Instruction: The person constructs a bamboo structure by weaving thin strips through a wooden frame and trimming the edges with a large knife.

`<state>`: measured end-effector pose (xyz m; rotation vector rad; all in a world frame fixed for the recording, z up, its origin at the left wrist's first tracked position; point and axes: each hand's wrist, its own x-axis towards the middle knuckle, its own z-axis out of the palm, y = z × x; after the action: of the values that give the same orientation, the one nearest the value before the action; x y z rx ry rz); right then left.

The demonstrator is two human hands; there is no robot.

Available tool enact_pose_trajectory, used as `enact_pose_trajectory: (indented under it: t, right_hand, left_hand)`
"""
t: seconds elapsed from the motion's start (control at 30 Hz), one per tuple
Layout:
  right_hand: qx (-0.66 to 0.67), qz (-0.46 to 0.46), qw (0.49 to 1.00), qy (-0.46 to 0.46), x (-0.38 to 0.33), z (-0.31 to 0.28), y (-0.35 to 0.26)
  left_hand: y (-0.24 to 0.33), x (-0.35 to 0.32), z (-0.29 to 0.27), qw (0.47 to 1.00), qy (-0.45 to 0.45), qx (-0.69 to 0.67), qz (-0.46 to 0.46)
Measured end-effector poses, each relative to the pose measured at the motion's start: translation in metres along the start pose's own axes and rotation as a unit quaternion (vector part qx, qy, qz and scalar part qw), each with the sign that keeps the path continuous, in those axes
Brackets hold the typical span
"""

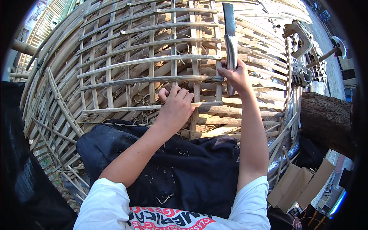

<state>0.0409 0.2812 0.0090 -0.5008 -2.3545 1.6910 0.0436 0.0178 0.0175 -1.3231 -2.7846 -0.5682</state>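
A bamboo lattice (132,58) of thin crossed slats lies in front of me on a pile of split bamboo strips. My left hand (177,107) has its fingers curled over the lattice's near slat, close to an upright strip. In my right hand (236,76) is a long-bladed knife (230,23), held with the dark blade pointing away from me and the shiny metal handle in my grip. The right thumb lies along the handle, beside the lattice's right end. Part of the handle is hidden by the fingers.
Dark cloth (165,168) covers my lap. More bamboo strips (257,57) spread to the right, with bent ones (61,103) at the left. A thick log (326,120), an open cardboard box (301,184) and a hammer-like tool (337,48) are at the right.
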Motion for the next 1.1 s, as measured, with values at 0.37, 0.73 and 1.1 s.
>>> enact_pose_trajectory:
  t: [0.37, 0.73, 1.1]
  right_hand:
    - [-0.016, 0.016, 1.000, 0.002, 0.000, 0.005, 0.000]
    - [0.050, -0.006, 0.998, 0.026, -0.010, 0.000, -0.016]
    - [0.027, 0.026, 0.999, 0.020, -0.007, 0.008, -0.007]
  left_hand:
    - [-0.009, -0.001, 0.008, 1.000, 0.006, -0.009, 0.025]
    - [-0.001, 0.003, -0.008, 0.991, 0.015, -0.125, 0.037]
    - [-0.008, 0.002, 0.007, 0.999, -0.012, -0.033, 0.041]
